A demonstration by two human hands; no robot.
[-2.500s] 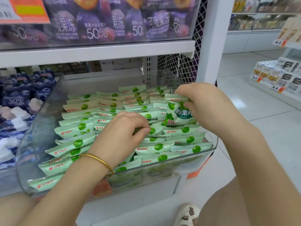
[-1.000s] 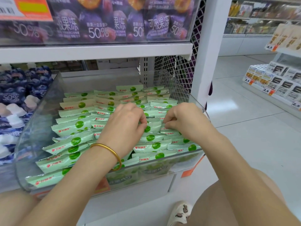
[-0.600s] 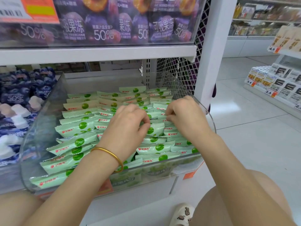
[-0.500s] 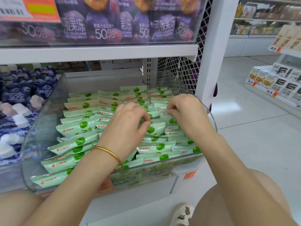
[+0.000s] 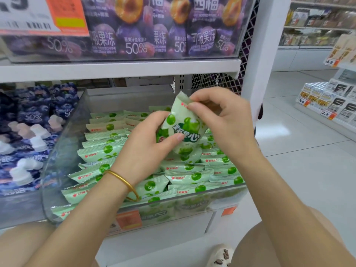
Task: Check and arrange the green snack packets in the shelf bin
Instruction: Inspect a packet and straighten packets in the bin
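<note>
A clear plastic shelf bin (image 5: pixel 57 155) holds several rows of pale green snack packets (image 5: pixel 104 151) standing on edge. One green packet (image 5: pixel 185 130) is lifted above the rows, upright with its printed front facing me. My left hand (image 5: pixel 146 149), with a gold bangle at the wrist, holds its lower left side, thumb across the front. My right hand (image 5: pixel 225 120) pinches its top edge between thumb and forefinger.
To the left sits a bin of dark blue pouches with white caps (image 5: pixel 28 132). Purple pouches (image 5: pixel 154 26) fill the bin on the shelf above. A white upright post (image 5: pixel 267 54) stands right of the bin, with the aisle floor and another low shelf (image 5: pixel 327 101) beyond.
Both hands were down among the packets in the middle of the bin. Now they have risen together and hold one packet up out of the rows, front facing me.
</note>
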